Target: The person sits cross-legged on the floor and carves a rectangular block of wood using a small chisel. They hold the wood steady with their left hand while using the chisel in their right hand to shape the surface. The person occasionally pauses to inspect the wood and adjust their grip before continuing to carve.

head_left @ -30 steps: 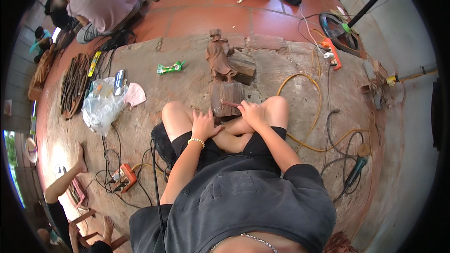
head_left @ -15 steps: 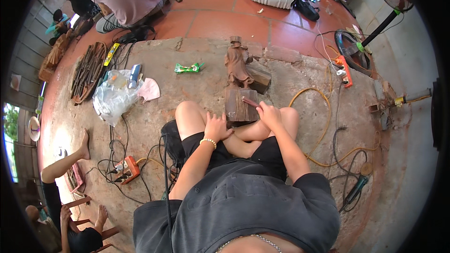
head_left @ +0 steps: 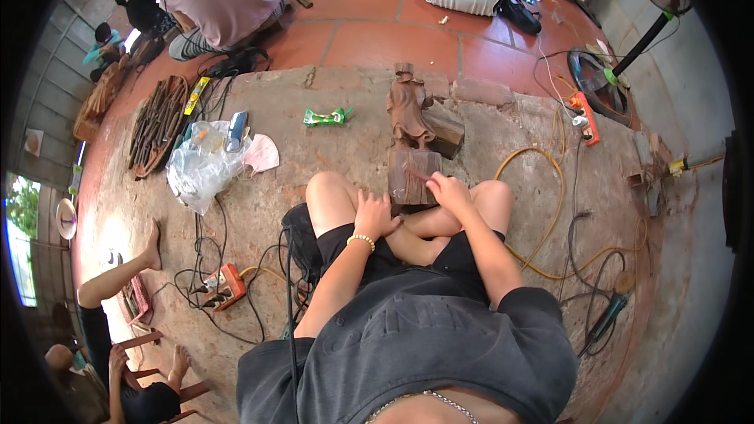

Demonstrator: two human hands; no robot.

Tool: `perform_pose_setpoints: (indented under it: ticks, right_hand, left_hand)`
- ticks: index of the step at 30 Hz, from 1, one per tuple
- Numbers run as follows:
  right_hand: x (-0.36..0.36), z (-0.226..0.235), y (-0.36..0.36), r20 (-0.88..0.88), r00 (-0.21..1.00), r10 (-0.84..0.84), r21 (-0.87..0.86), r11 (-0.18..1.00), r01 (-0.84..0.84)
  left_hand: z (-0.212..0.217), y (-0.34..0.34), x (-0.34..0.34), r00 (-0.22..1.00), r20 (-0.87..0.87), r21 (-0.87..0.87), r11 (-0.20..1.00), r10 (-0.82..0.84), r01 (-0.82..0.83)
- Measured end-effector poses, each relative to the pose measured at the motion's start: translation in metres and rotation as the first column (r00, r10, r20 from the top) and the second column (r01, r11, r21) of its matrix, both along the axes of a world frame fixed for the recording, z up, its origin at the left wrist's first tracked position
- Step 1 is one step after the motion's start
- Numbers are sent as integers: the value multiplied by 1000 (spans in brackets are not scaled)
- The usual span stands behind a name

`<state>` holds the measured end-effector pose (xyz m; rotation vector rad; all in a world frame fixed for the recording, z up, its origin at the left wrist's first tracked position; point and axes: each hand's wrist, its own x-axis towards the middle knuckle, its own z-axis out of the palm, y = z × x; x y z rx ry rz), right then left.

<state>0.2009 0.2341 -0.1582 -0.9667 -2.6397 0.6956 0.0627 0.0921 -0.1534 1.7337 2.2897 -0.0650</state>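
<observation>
My right hand [head_left: 449, 191] is closed around a brown wooden stick or tool handle [head_left: 416, 174]. Its far end points left across the face of a dark wooden block [head_left: 404, 188]; I cannot make out its tip or whether it touches. Just beyond the block is a brown carved wooden figure [head_left: 410, 115] in flowing robes, its head away from me; whether the two are one piece is unclear. My left hand [head_left: 375, 212], with a beaded bracelet at the wrist, rests on my crossed legs left of the block, fingers spread and holding nothing.
Another wood block [head_left: 446, 137] sits right of the figure. A plastic bag [head_left: 196, 173], pink mask [head_left: 261, 153], green wrapper [head_left: 325, 117] and tray of slender tools [head_left: 161, 122] lie left. Orange power strips [head_left: 226, 286], cables and a corded power tool [head_left: 609, 316] flank me. Other people sit nearby.
The whole view has shifted slightly right. The stick in my right hand has moved a little left and nearer over the block. My left hand stays in place on my legs.
</observation>
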Motion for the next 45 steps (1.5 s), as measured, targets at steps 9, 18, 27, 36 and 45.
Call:
perform_pose_setpoints:
  ticks: [9,18,27,36,45]
  right_hand:
    - [1,-5,-20,11,986,-164,-66,984,164]
    - [16,-15,-24,110,994,-14,-15,1000,15]
    - [11,-12,-44,179,983,26,-40,999,-19]
    - [20,-2,-25,90,991,-100,-90,990,108]
    - [12,16,16,241,934,264,50,958,-284]
  left_hand:
    - [-9,-3,-1,1000,-8,113,994,-4,5]
    - [-13,-5,-3,1000,-17,115,993,1,1]
    - [-16,-6,-4,1000,-25,103,995,12,-9]
    - [-15,0,-4,1000,3,40,999,17,-17]
    - [-18,-3,-2,999,-20,89,996,31,-29]
